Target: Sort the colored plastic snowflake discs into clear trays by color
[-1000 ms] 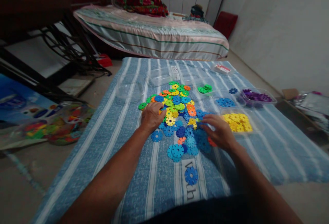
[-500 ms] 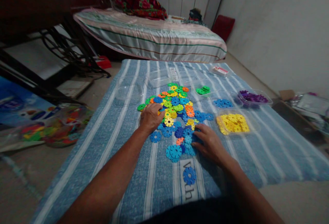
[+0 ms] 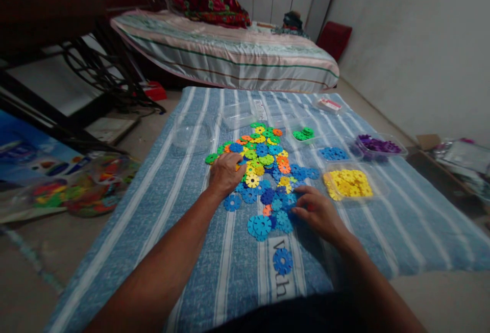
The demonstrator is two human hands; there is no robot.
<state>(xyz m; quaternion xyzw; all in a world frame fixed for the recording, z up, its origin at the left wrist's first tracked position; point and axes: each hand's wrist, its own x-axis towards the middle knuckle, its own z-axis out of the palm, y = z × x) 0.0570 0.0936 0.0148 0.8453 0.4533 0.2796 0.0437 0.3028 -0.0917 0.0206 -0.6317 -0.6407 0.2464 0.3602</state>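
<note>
A loose pile of notched plastic snowflake discs (image 3: 265,160) in blue, green, yellow and orange lies on the blue striped cloth (image 3: 184,251). My left hand (image 3: 226,174) rests at the pile's left side with its fingers curled. A bit of yellow-orange shows at its fingertips, but what they grip is hidden. My right hand (image 3: 317,212) is at the pile's right edge, palm down, thumb and fingers apart, beside light blue discs (image 3: 283,221). No disc shows in it. A single blue disc (image 3: 283,261) lies nearer to me, on the printed lettering.
To the right stand clear tubs of yellow discs (image 3: 348,184), blue discs (image 3: 334,154), purple discs (image 3: 378,144) and green discs (image 3: 303,134). A clear round container (image 3: 192,139) and a rectangular one (image 3: 238,115) stand behind the pile. A bed (image 3: 229,60) lies beyond.
My right hand has drawn back slightly to the right from the blue discs. Some light blue discs there have shifted a little. The left hand stays in place.
</note>
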